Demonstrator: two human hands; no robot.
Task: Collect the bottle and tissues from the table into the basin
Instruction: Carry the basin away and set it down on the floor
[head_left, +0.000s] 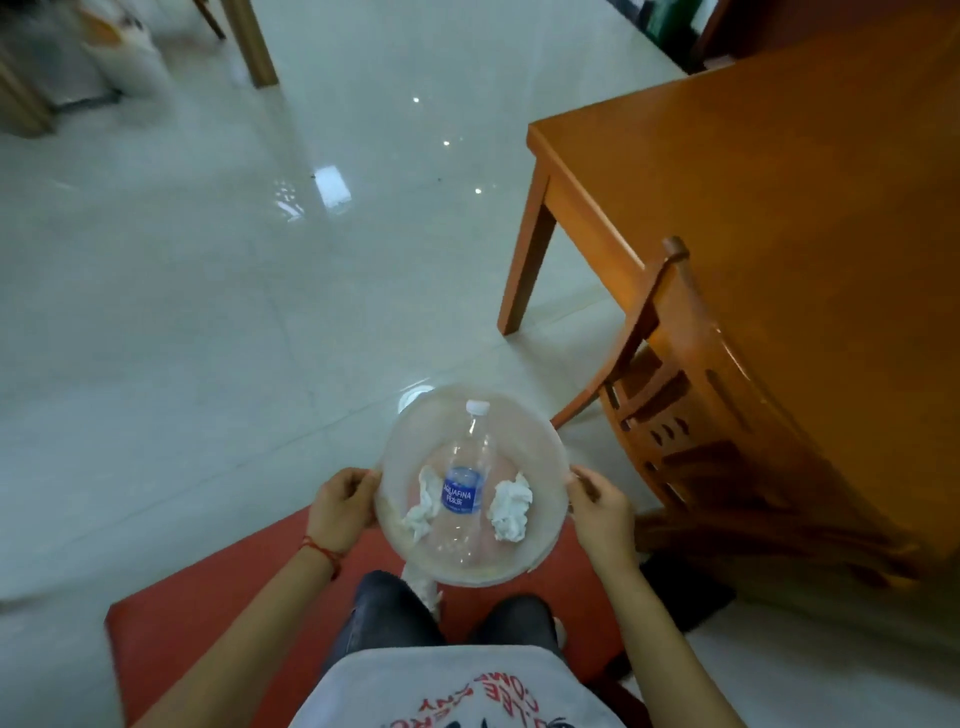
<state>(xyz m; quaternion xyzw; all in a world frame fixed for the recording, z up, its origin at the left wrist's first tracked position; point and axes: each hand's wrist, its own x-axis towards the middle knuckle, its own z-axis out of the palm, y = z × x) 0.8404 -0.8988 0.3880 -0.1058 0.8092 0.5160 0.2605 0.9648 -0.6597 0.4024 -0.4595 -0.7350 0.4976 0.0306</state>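
Head view looks down on a translucent round basin (540, 431) held out in front of the body, over the pale tiled floor (208, 312) and the front edge of a red mat (208, 597). The left hand (340, 506) grips the basin's left rim, fingers curled round the edge; a red cord sits on that wrist. The right hand (597, 506) grips the right rim in the same way, thumb on top of the edge. Between the two hands, inside the basin, lies a clear plastic bottle (465, 483) on its side, its white cap pointing away from the person towards the far rim and its blue label facing up. Two crumpled white tissues lie in the basin as well: the left tissue (423, 501) just beside the bottle on the left hand's side, touching or nearly touching the label, and the right tissue (511, 506) near the bottle on the right hand's side, with a small gap between them. To the right stands an orange wooden desk (779, 182), well apart from the basin, with a matching wooden chair (691, 395) pushed in against it.
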